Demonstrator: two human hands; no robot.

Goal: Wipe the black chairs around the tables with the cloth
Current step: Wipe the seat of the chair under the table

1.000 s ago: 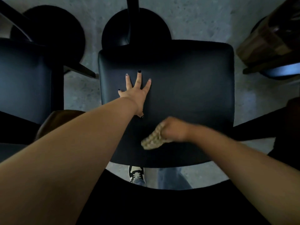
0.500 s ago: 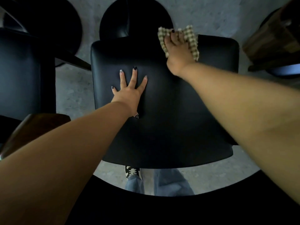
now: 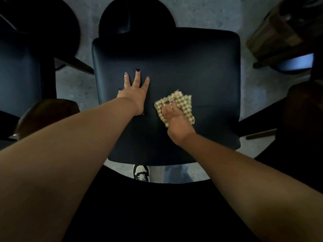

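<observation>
Lying flat mid-seat on the black chair [image 3: 201,70], the checked cloth [image 3: 181,105] is pressed down by the right hand [image 3: 176,119] with fingers spread over it for wiping contact, while at its nine o'clock the left hand [image 3: 135,91] rests splayed, apparently steadying the seat.

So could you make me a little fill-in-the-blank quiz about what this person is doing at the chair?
1. The right hand presses a checked ____ onto the black chair seat.
2. The left hand lies flat on the seat with its fingers ____.
3. The cloth sits to the ____ of the left hand.
4. Below the seat's near edge a black-and-white ____ shows on the floor.

Missing words: cloth; spread; right; shoe
</observation>
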